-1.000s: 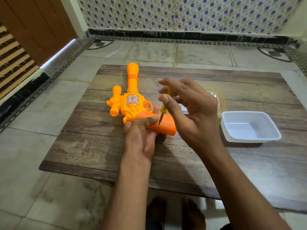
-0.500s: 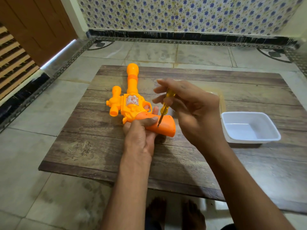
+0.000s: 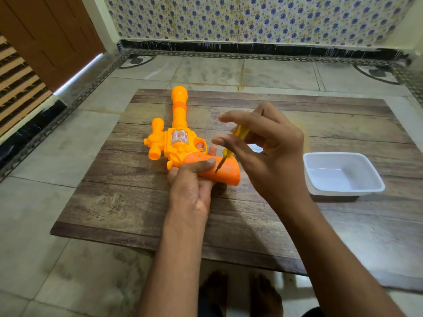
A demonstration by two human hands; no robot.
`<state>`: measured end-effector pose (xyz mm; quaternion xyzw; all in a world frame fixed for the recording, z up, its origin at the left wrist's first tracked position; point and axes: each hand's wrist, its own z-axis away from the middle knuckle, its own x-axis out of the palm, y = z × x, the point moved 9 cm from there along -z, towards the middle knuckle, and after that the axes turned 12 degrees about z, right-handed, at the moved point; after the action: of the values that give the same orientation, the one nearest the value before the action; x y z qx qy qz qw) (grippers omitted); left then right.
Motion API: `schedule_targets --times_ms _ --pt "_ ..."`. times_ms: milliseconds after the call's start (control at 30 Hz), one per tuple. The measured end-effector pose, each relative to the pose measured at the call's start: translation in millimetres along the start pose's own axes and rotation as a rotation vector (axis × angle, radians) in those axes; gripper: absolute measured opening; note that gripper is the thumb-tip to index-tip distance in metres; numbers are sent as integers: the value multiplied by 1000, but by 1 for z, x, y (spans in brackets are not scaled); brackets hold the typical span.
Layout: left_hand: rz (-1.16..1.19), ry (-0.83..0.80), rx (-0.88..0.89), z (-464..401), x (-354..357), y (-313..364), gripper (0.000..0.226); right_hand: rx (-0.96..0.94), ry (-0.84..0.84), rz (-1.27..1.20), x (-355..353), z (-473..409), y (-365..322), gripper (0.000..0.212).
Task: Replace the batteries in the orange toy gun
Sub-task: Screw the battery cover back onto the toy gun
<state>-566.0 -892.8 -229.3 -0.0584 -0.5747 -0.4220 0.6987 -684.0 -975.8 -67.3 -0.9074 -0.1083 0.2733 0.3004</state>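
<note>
The orange toy gun [image 3: 177,143] lies flat on the wooden board [image 3: 128,197], barrel pointing away from me. My left hand [image 3: 192,181] presses down on its darker orange grip, thumb across the top. My right hand [image 3: 267,152] holds a small yellow-handled screwdriver [image 3: 231,147] between thumb and fingers. The screwdriver's metal tip touches the grip just right of my left thumb. No batteries are visible.
A white plastic tray [image 3: 343,173] stands on the board to the right of my right hand. A clear plastic item [image 3: 255,147] shows partly behind my right hand. The board rests on a tiled floor; my bare feet [image 3: 240,294] are below its near edge.
My right hand's fingers have shifted around the screwdriver handle, spreading wider, as if twisting it. The tip stays on the same spot of the grip. My left hand and the gun have not moved.
</note>
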Motion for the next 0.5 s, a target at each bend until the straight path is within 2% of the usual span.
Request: schedule_targets --times_ms 100,167,267,500 --pt "-15 4 -11 0 -3 0 88 11 -54 -67 3 2 0 16" --pt "-38 21 -16 3 -2 -1 86 3 -147 -165 12 5 -2 22" --pt "-31 50 -8 0 -4 -1 76 18 -172 -168 18 6 -2 24" --pt "-49 46 1 3 -1 0 90 13 -324 -143 27 6 -8 40"
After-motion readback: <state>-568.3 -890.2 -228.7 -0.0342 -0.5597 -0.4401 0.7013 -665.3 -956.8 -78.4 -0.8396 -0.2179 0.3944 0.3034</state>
